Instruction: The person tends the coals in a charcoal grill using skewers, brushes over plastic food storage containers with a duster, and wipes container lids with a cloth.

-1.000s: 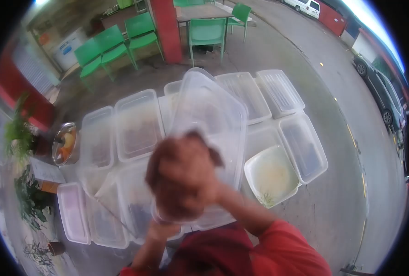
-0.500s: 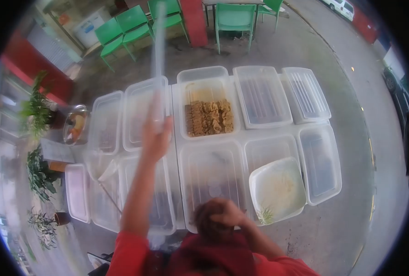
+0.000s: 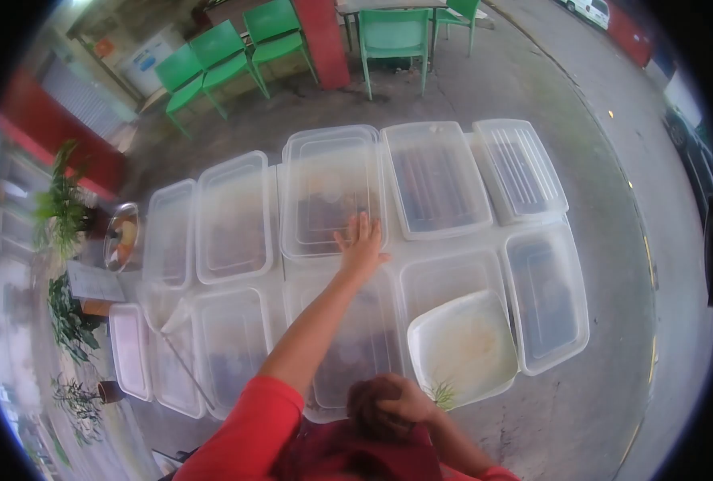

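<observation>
Head view | clear lid [image 3: 328,188] being touched by the spread left hand [image 3: 362,247], nothing grasped, beyond and left of the square dish [image 3: 462,345] | brown bundle [image 3: 366,407], its nature unclear, being clutched by the right hand [image 3: 408,399], left of that dish!

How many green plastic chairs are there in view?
5. Three chairs stand in a row left of the red pillar; a fourth chair at the near side of the pale table, a fifth chair at its right end. More may be hidden or cut off.
</observation>
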`<state>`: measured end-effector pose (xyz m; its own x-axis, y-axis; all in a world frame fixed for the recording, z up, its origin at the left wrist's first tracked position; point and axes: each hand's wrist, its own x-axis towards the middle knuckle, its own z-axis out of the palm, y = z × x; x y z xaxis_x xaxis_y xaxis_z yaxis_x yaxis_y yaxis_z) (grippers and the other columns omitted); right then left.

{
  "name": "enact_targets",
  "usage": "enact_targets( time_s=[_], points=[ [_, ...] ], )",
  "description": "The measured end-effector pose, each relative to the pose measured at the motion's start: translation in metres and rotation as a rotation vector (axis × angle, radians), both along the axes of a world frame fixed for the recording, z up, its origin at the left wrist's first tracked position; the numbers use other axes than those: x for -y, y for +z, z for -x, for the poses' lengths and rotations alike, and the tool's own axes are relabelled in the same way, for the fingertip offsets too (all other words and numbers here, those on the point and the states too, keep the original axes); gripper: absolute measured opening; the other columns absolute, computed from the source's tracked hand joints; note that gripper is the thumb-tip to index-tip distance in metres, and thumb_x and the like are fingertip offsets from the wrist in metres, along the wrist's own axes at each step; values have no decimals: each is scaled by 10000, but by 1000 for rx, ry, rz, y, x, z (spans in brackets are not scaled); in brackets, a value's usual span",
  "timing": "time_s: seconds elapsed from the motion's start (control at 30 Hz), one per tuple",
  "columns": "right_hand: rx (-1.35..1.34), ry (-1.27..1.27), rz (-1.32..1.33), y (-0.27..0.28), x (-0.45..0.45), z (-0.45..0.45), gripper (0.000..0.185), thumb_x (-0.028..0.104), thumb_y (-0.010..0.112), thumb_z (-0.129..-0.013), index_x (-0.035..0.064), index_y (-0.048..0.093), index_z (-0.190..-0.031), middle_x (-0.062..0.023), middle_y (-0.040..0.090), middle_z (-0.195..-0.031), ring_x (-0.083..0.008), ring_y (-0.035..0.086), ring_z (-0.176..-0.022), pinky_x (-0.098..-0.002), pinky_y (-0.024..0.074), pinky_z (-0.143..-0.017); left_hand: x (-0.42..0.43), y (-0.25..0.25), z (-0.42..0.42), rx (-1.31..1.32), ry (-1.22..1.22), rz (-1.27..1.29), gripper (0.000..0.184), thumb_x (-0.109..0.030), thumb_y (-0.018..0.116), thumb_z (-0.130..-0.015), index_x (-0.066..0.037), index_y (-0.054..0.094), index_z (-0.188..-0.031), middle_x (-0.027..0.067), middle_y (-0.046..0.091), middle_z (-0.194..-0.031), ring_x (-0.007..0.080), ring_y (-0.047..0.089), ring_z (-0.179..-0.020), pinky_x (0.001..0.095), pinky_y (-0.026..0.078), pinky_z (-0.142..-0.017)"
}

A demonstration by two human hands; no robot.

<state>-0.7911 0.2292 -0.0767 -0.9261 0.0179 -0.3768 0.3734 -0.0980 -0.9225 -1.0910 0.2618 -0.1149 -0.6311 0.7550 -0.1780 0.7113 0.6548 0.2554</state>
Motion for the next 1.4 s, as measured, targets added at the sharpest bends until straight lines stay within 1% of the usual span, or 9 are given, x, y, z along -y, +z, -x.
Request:
enact_targets(
  time_s=[0.33, 0.53, 0.7, 0.9, 1.0, 1.07, 1.23, 1.37, 1.4],
  points=[
    [14, 128, -43, -7, 5, 4, 551, 239, 669, -746, 29, 510, -1230, -169, 613, -1097, -272, 585, -1038, -367, 450, -917, -23, -7, 2, 165, 119, 76, 941, -328, 709, -764, -148, 119, -1475, 147, -34, -1543, 359, -38, -1417, 686, 59, -1036],
    [27, 59, -31, -16, 22, -2, 540, 251, 674, -771, 25, 503, -1231, -171, 605, -1095, -276, 584, -1032, -369, 446, -919, -8, -12, 18, 269, 153, -292, 729, -252, 692, -785, -91, 335, -1400, 194, 329, -1437, 360, 256, -1358, 575, 165, -1079],
    [-249, -204, -116, 0, 38, 15, 557, 251, 669, -767, 65, 486, -1259, -189, 545, -1181, -327, 515, -1124, -400, 403, -967, 54, -10, -9, 397, 270, -781, 586, -114, 582, -836, -11, 346, -1363, 201, 338, -1419, 363, 411, -1262, 390, 361, -1031],
    [-208, 29, -929, 0, 71, 25, 653, 277, 689, -688, 99, 482, -1281, -197, 431, -1327, -460, 372, -1217, -482, 336, -1008, 186, 31, -125, 594, 457, -822, 481, -34, 520, -877, 10, 373, -1332, 169, 422, -1347, 276, 484, -1208, 358, 407, -995],
    [-108, 163, -744, -8, 64, 36, 672, 214, 715, -685, 88, 461, -1294, -199, 452, -1291, -395, 398, -1230, -444, 342, -1023, 260, 8, -156, 541, 485, -873, 426, -86, 517, -905, 19, 403, -1301, 167, 473, -1290, 272, 493, -1196, 365, 402, -992],
    [-136, -62, -369, -16, 68, 34, 687, 179, 728, -678, 63, 455, -1297, -182, 452, -1301, -343, 401, -1247, -415, 345, -1025, 296, 9, -169, 454, 493, -812, 402, -131, 517, -919, 21, 426, -1280, 163, 499, -1257, 271, 499, -1185, 367, 399, -992],
    [-300, -128, 381, 22, 134, 31, 772, 128, 754, -722, 41, 340, -1367, -145, 409, -1360, -225, 379, -1277, -349, 317, -1047, 318, 41, -205, 1000, 612, -1063, 441, -270, 555, -908, 9, 464, -1237, 139, 521, -1207, 249, 511, -1128, 352, 400, -964],
    [-723, -170, 235, 48, 208, 30, 828, -22, 742, -687, 0, 280, -1374, -173, 395, -1370, -300, 376, -1292, -415, 305, -1062, 343, 42, -236, 1128, 456, -1161, 463, -296, 525, -920, -9, 436, -1272, 142, 499, -1236, 248, 487, -1150, 346, 372, -984],
    [-836, -180, 187, 54, 224, 35, 665, 33, 698, -731, -26, 369, -1305, -192, 446, -1312, -301, 414, -1256, -395, 335, -1044, 352, 44, -240, 1066, 435, -1207, 469, -303, 517, -923, -13, 429, -1281, 143, 494, -1243, 248, 481, -1155, 345, 365, -989]
  ],
)
